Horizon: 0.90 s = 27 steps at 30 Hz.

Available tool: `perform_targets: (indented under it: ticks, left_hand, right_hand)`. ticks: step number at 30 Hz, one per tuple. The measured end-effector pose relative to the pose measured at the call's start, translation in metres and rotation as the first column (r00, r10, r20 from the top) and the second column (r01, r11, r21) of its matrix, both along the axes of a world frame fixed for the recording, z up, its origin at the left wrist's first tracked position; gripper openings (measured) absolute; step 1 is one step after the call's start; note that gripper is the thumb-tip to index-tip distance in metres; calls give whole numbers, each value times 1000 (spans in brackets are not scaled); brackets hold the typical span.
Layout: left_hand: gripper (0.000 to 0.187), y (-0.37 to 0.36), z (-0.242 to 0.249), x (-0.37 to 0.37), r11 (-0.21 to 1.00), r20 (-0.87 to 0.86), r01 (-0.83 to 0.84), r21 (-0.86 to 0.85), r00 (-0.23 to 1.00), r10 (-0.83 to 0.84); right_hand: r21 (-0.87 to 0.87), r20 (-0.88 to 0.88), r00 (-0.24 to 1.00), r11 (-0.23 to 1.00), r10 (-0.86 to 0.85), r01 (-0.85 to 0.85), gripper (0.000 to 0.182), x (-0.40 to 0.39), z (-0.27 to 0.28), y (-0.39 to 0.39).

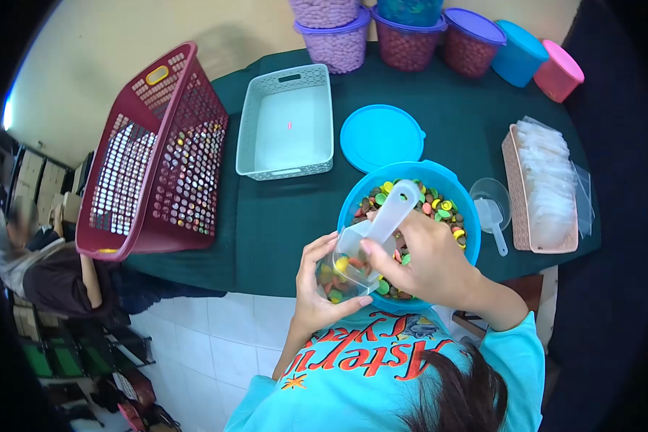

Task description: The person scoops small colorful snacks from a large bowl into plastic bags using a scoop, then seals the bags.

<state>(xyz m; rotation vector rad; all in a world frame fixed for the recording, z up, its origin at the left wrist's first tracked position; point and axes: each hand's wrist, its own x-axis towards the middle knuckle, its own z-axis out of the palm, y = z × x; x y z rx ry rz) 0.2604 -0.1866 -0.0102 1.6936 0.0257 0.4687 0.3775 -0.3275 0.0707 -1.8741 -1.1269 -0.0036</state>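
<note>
My left hand (311, 302) is wrapped round a small clear plastic container (329, 288) partly filled with multicoloured candy pieces. In my right hand (433, 261) is a translucent plastic scoop (394, 216), handle pointing up and its bowl tilted at the container's mouth, with a few pieces inside. Both hands are over the near left side of a round blue tub (474, 237). Brown, green, yellow and red candy pieces (432, 204) fill the tub. My right hand hides part of them.
Beyond the tub lies its blue lid (383, 137). A pale green basket (284, 129) and a tall maroon basket (155, 165) stand left. Right are a second scoop (491, 216) with a clear bowl (482, 189), and a pink basket of plastic bags (554, 243). Lidded tubs (475, 43) line the back.
</note>
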Motion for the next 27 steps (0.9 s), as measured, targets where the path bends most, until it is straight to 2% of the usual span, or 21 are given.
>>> perform_targets:
  ticks: [4,6,10,11,14,19,22,27]
  left_hand:
    - [84,13,-5,6,995,29,86,58,996,-88]
    - [85,20,-5,11,989,56,127,75,990,-131]
    - [86,40,0,16,996,77,92,5,993,-92]
    - [86,45,2,17,998,73,66,-11,995,-65]
    - [87,54,3,17,997,51,34,-71,998,-30]
    - [88,54,0,13,987,-12,40,-154,999,-42]
    - [88,49,-3,12,983,-15,33,-182,999,-36]
    - [88,37,-4,4,974,12,-25,-227,1000,29]
  right_hand:
    - [26,-10,993,993,-117,117,29,-10,1,-8]
    - [148,50,983,974,-178,169,28,-10,14,-19]
    - [186,-54,929,910,-367,371,24,-12,24,-42]
    - [171,-123,911,896,-393,409,25,-11,23,-49]
    - [173,-150,875,859,-461,482,26,-5,5,-58]
    - [-31,-234,854,881,-465,472,24,8,-34,-70]
    - [-25,-251,822,852,-511,523,23,15,-45,-67]
    - [-101,-323,842,901,-431,422,21,31,-54,-61]
